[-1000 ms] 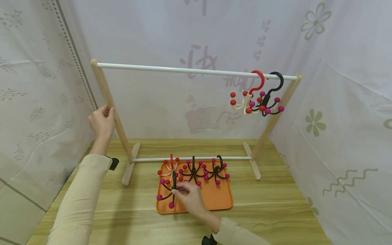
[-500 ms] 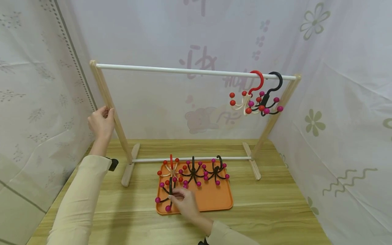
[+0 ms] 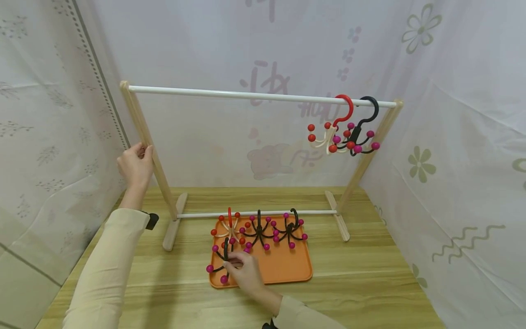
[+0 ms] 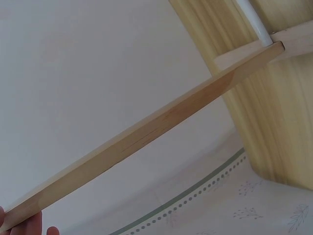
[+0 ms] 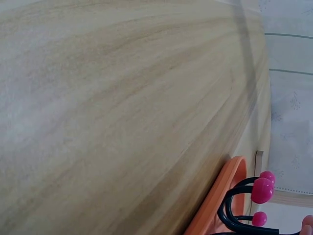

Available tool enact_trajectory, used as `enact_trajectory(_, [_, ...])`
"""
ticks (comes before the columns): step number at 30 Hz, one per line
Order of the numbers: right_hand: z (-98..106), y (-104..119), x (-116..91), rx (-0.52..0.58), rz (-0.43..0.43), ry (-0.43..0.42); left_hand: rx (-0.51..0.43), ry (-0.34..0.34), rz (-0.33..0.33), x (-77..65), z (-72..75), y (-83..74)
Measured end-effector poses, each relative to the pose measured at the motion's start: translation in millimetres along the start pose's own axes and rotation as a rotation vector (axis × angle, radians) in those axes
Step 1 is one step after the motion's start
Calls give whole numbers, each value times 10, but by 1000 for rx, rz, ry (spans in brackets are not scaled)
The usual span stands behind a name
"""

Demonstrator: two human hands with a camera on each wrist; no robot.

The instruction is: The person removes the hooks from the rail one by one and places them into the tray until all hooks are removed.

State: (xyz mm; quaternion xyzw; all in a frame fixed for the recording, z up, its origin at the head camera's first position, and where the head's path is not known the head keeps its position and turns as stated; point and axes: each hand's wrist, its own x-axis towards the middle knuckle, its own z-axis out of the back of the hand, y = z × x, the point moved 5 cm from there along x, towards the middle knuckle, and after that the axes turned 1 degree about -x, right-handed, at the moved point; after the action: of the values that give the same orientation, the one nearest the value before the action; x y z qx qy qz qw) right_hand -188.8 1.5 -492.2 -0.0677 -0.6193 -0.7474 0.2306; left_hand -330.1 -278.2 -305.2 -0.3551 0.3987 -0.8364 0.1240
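Observation:
My left hand grips the left wooden post of a hanging rack, its fingertips around the wood at the corner of the left wrist view. My right hand pinches a black multi-arm hook hanger with magenta ball tips over the front left of an orange tray. In the right wrist view that hanger's magenta balls show beside the tray rim. Behind it on the tray sit a cream hanger with a red hook and two black hangers, one in the middle and one at right.
The rack's white top rod carries a red-hooked cream hanger and a black hanger at its right end. A lower white rod runs just behind the tray. Patterned curtains surround the wooden table.
My right hand has moved the black hanger slightly left and toward the front of the tray, then slowed. My left hand stays on the post.

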Motion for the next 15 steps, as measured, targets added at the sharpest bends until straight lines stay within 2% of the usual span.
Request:
enact_trajectory(5, [6, -175, 17, -56, -41, 12, 0, 0, 3, 1, 3, -1])
enact_trajectory(7, [70, -163, 44, -82, -42, 14, -2, 0, 5, 2, 2, 3])
enact_trajectory(11, [308, -55, 182, -147, -7, -7, -1, -1, -1, 6, -2, 9])
enact_trajectory(15, [660, 131, 404, -213, -3, -31, 8, -4, -8, 11, -3, 11])
